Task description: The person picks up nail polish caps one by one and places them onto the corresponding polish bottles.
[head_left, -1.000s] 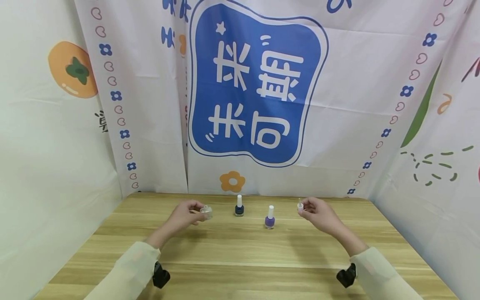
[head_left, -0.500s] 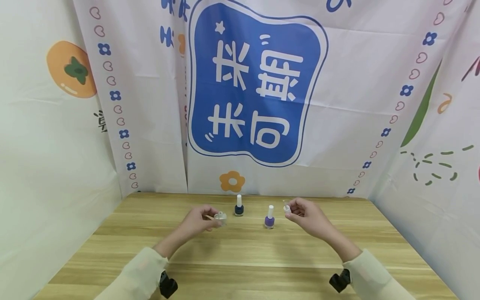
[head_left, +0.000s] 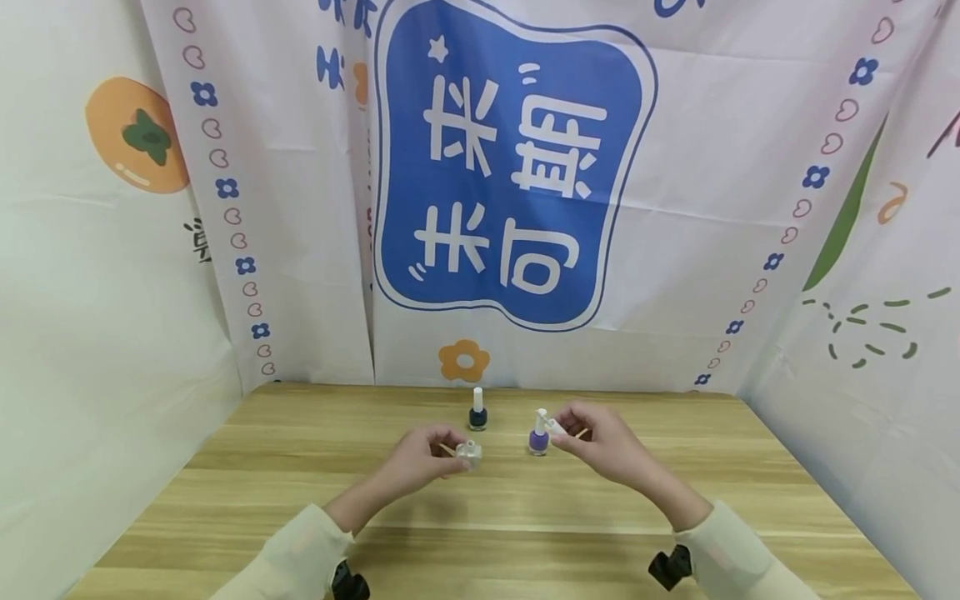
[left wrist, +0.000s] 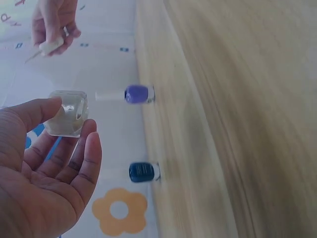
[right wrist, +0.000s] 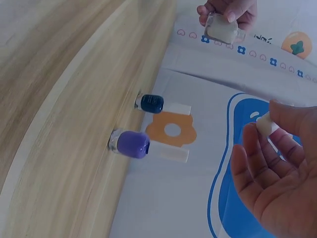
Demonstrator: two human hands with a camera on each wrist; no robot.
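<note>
My left hand [head_left: 429,457] pinches a clear glass nail polish bottle [left wrist: 69,113] between thumb and fingers, held above the table with its neck uncapped. In my right hand [head_left: 603,442] is a white nail polish cap [right wrist: 266,125], gripped by thumb and fingertips. A thin brush [left wrist: 32,56] sticks out of that cap, as the left wrist view shows. The cap is apart from the clear bottle, to its right. Close to the right hand stands a purple nail polish bottle [head_left: 538,442] with a white cap. Behind the left hand is a dark blue nail polish bottle [head_left: 477,417], upright and capped.
The wooden table [head_left: 480,533] carries both standing bottles near its back part. A white printed cloth [head_left: 697,250] hangs along the table's back edge, and more cloth closes off both sides.
Both hands have come toward each other. The left hand has moved right and nearer with the clear bottle; the right hand has moved left with the brush cap. The standing bottles have stayed put.
</note>
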